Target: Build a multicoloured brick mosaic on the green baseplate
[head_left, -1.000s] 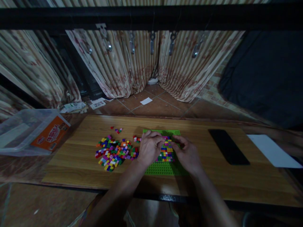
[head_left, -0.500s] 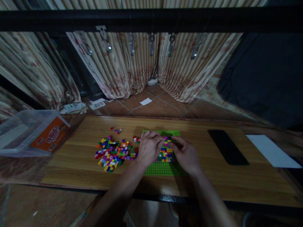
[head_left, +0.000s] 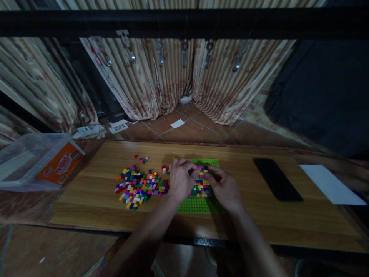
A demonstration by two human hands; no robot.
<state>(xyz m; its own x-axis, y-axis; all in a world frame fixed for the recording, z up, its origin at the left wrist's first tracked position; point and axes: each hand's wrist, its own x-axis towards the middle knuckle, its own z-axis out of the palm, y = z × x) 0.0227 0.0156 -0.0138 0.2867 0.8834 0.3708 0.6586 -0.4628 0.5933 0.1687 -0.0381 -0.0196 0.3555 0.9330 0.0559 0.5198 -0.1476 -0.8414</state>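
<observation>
Room: striped, flower-marked curtains (head_left: pixel 138 84) hang behind a brown tiled floor (head_left: pixel 193 132).
Table (head_left: pixel 95 209): wood-grained top, dark along the near edge.
Baseplate (head_left: pixel 196 207): bright green and studded, lying flat mid-table beneath the hands; bare strips show at its far and near ends.
Brick block (head_left: pixel 201 189): on the baseplate, between the two hands; small bricks packed in close rows, yellow, blue, orange, red, white and green, with magenta and purple toward the far end. The hands cover its sides in part.
Left hand (head_left: pixel 182 179): over the block's left side, fingers curled, thumb and index at its far part; whether they grip a brick, I cannot tell.
Right hand (head_left: pixel 226 189): at the block's right side, fingers bent inward, tips close to the far rows; whether anything is pinched there, I cannot tell.
Loose bricks (head_left: pixel 140 186): a mixed-colour heap left of the baseplate, a few lying apart beyond it.
Right end: a black flat rectangular object (head_left: pixel 277 179), then a white sheet (head_left: pixel 331 184).
Left end: a clear plastic bin (head_left: pixel 21 173) with an orange label (head_left: pixel 62 163).
</observation>
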